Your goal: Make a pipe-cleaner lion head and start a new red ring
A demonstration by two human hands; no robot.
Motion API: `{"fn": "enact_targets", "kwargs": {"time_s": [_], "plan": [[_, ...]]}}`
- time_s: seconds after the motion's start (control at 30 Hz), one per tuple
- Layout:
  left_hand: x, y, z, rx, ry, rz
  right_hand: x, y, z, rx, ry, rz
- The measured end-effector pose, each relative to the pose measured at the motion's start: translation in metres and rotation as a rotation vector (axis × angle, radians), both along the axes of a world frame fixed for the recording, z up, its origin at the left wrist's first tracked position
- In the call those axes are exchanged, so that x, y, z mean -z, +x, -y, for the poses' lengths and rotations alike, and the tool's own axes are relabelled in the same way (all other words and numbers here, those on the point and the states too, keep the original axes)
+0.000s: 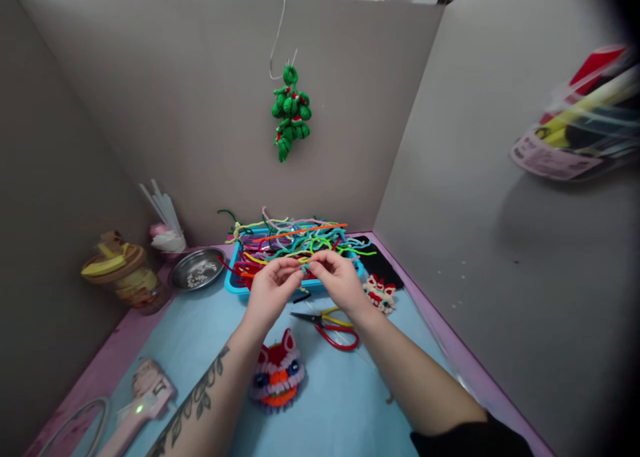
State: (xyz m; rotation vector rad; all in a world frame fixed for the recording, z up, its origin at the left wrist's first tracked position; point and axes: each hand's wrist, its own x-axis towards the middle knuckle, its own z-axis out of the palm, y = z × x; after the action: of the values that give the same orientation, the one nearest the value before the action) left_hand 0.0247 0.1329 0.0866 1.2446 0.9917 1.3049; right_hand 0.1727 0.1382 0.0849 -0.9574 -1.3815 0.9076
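My left hand and my right hand meet above the front edge of a blue basket. Their fingertips pinch a short teal piece of pipe cleaner, mostly hidden by the fingers. Many coloured pipe cleaners lie heaped in the basket behind. Below my right hand are scissors with red and yellow handles, blades apart. A fuzzy lion-like head in purple, red and orange lies beside my left forearm. A smaller cream and red one sits to the right of my right hand.
A pink glue gun with a lit green light lies front left, its cable beside it. A metal dish holds small white bits. Near it stand a tub and white sticks. A green ornament hangs ahead; a pouch is on the right wall.
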Motion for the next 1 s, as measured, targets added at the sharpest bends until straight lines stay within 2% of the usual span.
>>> {"fn": "enact_targets", "kwargs": {"time_s": [0.53, 1.0], "plan": [[-0.0006, 0.0005, -0.0007, -0.01, 0.011, -0.013, 0.0041, -0.0013, 0.0007, 0.023, 0.077, 0.071], [-0.0011, 0.0019, 0.0003, 0.005, 0.039, -0.045, 0.0002, -0.0004, 0.0005, 0.04, 0.031, 0.033]]}}
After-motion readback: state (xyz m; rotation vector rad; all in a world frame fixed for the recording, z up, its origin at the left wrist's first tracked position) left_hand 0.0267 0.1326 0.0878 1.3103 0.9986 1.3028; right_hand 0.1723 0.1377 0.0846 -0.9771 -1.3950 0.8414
